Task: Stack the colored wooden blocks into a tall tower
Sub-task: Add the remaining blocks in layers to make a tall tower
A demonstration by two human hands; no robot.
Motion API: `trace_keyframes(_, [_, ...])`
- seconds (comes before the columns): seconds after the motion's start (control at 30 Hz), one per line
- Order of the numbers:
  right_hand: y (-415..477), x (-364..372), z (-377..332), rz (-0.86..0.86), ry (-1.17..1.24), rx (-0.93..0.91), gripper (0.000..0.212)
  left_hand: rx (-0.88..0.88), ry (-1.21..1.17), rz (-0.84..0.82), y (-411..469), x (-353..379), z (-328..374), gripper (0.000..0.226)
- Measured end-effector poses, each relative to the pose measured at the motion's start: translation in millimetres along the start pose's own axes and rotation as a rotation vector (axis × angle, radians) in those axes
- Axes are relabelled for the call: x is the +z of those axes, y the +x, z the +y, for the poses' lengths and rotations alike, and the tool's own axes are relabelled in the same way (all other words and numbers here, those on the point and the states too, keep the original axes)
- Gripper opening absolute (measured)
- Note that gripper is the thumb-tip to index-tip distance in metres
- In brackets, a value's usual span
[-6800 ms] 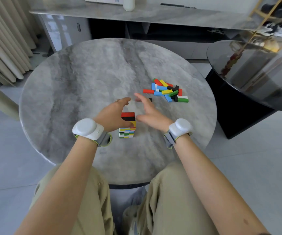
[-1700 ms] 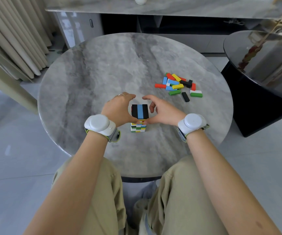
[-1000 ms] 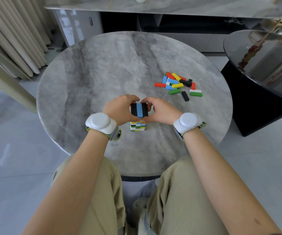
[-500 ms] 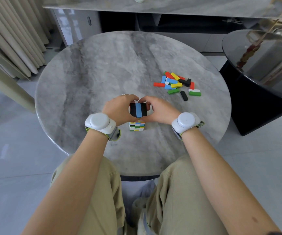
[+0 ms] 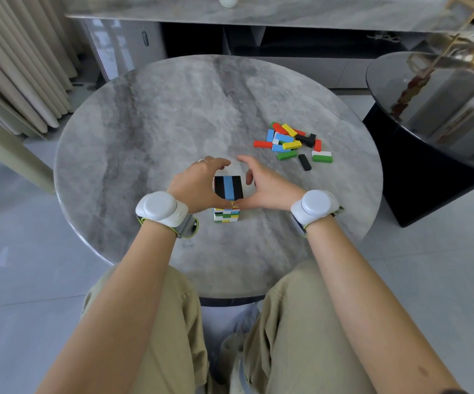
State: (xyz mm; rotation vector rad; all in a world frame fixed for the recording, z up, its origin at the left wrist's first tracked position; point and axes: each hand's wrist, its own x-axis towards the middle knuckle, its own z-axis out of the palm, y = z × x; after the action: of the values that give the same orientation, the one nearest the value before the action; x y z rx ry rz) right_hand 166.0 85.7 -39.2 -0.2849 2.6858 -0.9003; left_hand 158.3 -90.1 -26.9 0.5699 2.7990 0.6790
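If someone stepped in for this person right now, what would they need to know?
Left hand: open, cupped at the left side of the tower, holding no block.
Right hand: open, cupped at its right side, also holding no block.
The tower stands on the table, topped by a black-blue-black layer.
Done: several layers are stacked.
Left: the loose blocks, lying beyond the right hand, go on top.

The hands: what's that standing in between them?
The block tower, its top striped black, blue, black, stands between the left hand and the right hand, which cup around it. The head view shows this.
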Motion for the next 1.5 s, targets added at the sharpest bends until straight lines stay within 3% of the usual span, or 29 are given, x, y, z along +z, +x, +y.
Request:
trace_keyframes(0.1, [-6, -15, 11, 0.031, 0.174, 0.075, 0.083, 0.039, -0.07, -0.027, 6, -7, 15, 0.083])
trace_keyframes(0.23, [-4, -38, 50, 0.348, 0.358, 0.138, 0.055, 0.138, -0.11, 0.079, 26, -6, 67, 0.047])
trace_keyframes(0.33, [-2, -47, 80, 0.479, 0.328, 0.099, 0.044, 0.14, -0.201, 0.07, 43, 13, 111, 0.037])
trace_keyframes(0.43, [4, -54, 119, 0.428, 0.154, 0.172, 0.042, 0.07, -0.158, -0.085, 70, 54, 141, 0.041])
trace_keyframes(0.53, [12, -55, 166, 0.2, -0.184, 0.369, 0.068, -0.062, -0.027, -0.134, 99, 97, 155, 0.054])
trace_keyframes(0.6, [15, -57, 191, 0.152, -0.221, 0.399, 0.074, -0.122, 0.021, -0.129, 116, 115, 158, 0.061])
trace_keyframes(0.77, [17, -60, 221, 0.119, -0.369, 0.389, 0.077, -0.145, 0.16, -0.021, 158, 148, 148, 0.058])
trace_keyframes(0.9, [15, -55, 217, 0.202, -0.564, 0.333, 0.076, -0.135, 0.218, 0.007, 169, 158, 133, 0.054])
trace_keyframes(1.1, [13, -54, 219, 0.342, -0.611, 0.188, 0.068, -0.124, 0.286, 0.086, 172, 170, 126, 0.05])
trace_keyframes(1.3, [19, -51, 202, 0.264, -0.379, 0.254, 0.058, -0.16, 0.343, 0.128, 175, 162, 130, 0.034])
trace_keyframes(1.5, [20, -52, 193, 0.204, -0.155, 0.317, 0.049, -0.151, 0.264, 0.012, 173, 164, 130, 0.051])
